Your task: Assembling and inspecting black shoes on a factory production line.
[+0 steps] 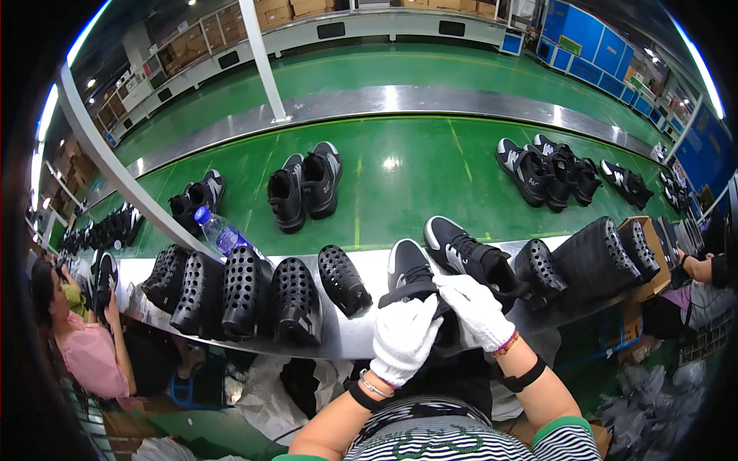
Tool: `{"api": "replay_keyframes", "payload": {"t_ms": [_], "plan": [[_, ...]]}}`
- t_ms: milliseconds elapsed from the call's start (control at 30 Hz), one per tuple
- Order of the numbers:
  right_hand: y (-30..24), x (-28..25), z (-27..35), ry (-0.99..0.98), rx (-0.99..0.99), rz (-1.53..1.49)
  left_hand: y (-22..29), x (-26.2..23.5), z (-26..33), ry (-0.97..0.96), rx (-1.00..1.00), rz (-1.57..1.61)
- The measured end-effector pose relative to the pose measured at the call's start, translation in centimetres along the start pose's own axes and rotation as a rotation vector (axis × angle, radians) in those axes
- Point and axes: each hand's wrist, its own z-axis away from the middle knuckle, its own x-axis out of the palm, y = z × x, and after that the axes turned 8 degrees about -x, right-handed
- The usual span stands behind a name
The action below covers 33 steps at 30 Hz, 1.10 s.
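Note:
A black sneaker with a grey toe (409,265) stands toe-away at the metal edge in front of me. My left hand (406,338), in a white knit glove, is closed round its near left side by the ankle opening. My right hand (475,307), gloved too, has its fingers closed at the right side of the same opening. The gloves hide the shoe's heel and what the fingertips pinch. Right beside it lies another sneaker (473,253), its toe pointing to the far left, its opening close to my right hand.
Black perforated shoe forms (294,296) line the metal ledge (350,330) on both sides. A water bottle (221,233) lies behind them at left. Pairs of sneakers (305,184) sit on the green belt (400,177). A slanting post (127,169) rises at left. Co-workers (92,349) sit at both sides.

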Motion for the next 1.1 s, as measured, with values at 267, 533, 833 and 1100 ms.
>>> {"api": "replay_keyframes", "payload": {"t_ms": [267, 533, 833, 1100], "plan": [[-1.3, -2.0, -1.6, -0.19, -0.071, 0.159, -1.4, -1.6, 2.3, 0.065, -0.242, -0.136], [-1.4, -1.0, -1.2, -0.173, -0.044, 0.156, -1.7, 0.4, 4.8, 0.021, -0.088, -0.268], [-6.5, -6.4, 2.1, 0.139, -0.307, 0.616, -0.9, -1.8, 6.3, -0.077, -0.346, -0.095], [-5.7, -9.4, 2.9, -0.422, 0.017, 0.668, 0.5, 3.0, -1.6, -0.296, -0.518, 0.007]]}}
